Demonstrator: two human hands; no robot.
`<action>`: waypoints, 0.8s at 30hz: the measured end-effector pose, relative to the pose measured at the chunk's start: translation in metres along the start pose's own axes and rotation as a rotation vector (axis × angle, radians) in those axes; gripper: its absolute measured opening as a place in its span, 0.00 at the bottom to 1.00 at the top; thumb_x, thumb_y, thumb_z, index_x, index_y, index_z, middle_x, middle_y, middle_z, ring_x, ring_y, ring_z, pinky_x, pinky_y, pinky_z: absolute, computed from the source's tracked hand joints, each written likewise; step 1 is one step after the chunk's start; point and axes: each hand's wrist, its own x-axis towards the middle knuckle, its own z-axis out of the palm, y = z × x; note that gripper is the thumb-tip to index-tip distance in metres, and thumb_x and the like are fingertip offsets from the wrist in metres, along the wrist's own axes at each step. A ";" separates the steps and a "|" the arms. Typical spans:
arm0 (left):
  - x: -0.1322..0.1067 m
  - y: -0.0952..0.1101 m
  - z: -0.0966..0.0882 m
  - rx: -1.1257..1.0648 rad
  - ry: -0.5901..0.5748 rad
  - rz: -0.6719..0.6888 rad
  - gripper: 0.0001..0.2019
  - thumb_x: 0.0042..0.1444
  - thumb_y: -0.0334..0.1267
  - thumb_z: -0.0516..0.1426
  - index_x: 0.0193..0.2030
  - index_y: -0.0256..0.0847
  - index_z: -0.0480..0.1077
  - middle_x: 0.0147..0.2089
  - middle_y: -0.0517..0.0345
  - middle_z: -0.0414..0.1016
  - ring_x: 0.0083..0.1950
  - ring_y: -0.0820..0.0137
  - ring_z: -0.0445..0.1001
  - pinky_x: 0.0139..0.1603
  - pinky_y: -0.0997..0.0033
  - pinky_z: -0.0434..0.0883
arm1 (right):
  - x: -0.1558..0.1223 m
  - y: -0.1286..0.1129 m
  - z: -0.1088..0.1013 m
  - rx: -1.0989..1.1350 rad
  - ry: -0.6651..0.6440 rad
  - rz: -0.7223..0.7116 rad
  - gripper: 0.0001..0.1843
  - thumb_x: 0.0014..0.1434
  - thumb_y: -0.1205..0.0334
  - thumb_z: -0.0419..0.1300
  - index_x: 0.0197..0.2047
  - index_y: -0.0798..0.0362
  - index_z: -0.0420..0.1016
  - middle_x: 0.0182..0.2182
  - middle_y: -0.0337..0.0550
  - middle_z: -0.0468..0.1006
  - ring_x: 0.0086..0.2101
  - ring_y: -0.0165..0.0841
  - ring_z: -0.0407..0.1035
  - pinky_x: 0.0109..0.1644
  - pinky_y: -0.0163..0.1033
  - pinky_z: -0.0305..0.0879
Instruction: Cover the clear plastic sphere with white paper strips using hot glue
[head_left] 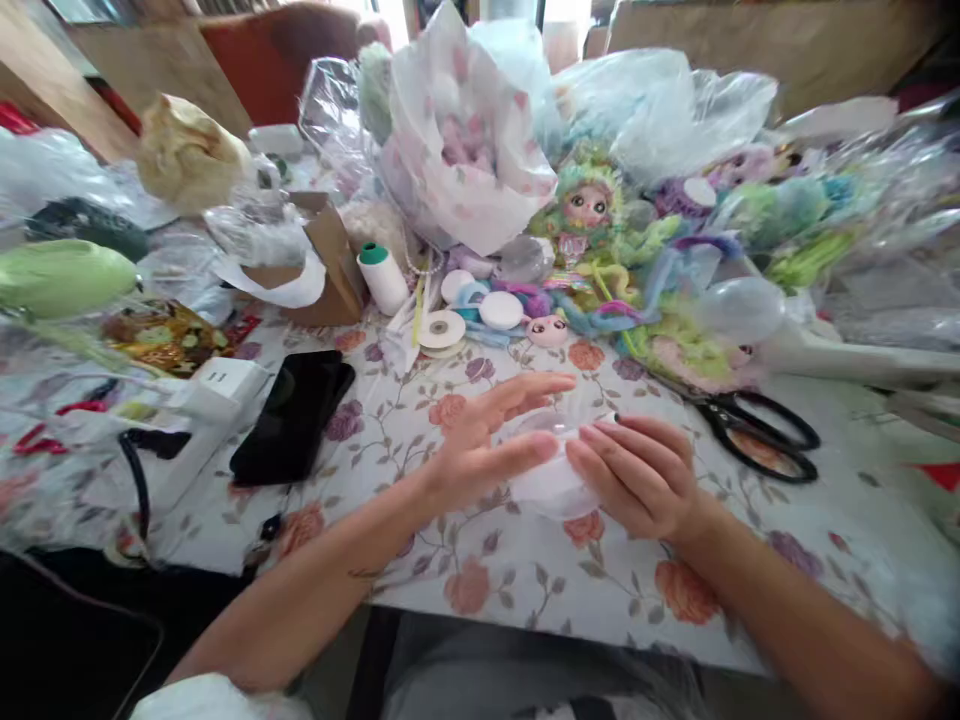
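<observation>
Both my hands are over the flowered tablecloth [480,590], near the middle of the table. My right hand [646,478] has its fingers curled round a sheer white piece of material [555,490]; whether it is fabric or thin plastic I cannot tell. A small dark spot shows by its fingertips. My left hand [480,440] is beside the same piece, fingers stretched out and thumb apart, the thumb in front of the material. Just beyond the hands lies a small pink doll face [547,330].
Black-handled scissors [761,432] lie at the right. To the left are black phones [289,415] and a white charger [225,385]. A thread cone [382,280], ribbon spool [442,331], cardboard box [330,260], plush doll [589,205] and plastic bags [480,190] crowd the back.
</observation>
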 end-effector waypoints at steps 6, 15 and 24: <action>0.000 0.006 0.007 0.106 0.000 0.011 0.16 0.61 0.42 0.60 0.53 0.40 0.77 0.55 0.48 0.80 0.58 0.59 0.77 0.59 0.65 0.72 | 0.002 -0.001 -0.001 -0.040 0.029 0.008 0.12 0.62 0.74 0.56 0.33 0.50 0.77 0.36 0.42 0.74 0.39 0.33 0.70 0.43 0.44 0.70; 0.000 0.006 0.011 -0.003 0.044 -0.052 0.15 0.60 0.45 0.61 0.49 0.42 0.80 0.51 0.49 0.82 0.53 0.59 0.79 0.56 0.63 0.73 | 0.005 -0.002 0.001 -0.052 0.108 0.000 0.10 0.63 0.70 0.57 0.31 0.48 0.70 0.34 0.40 0.75 0.38 0.33 0.71 0.42 0.44 0.69; -0.004 0.001 0.020 -0.075 0.152 -0.115 0.22 0.60 0.55 0.59 0.49 0.40 0.81 0.48 0.46 0.82 0.48 0.61 0.78 0.51 0.65 0.73 | 0.000 -0.003 0.002 -0.031 0.095 0.051 0.12 0.70 0.60 0.51 0.35 0.49 0.70 0.39 0.44 0.76 0.41 0.35 0.72 0.44 0.46 0.69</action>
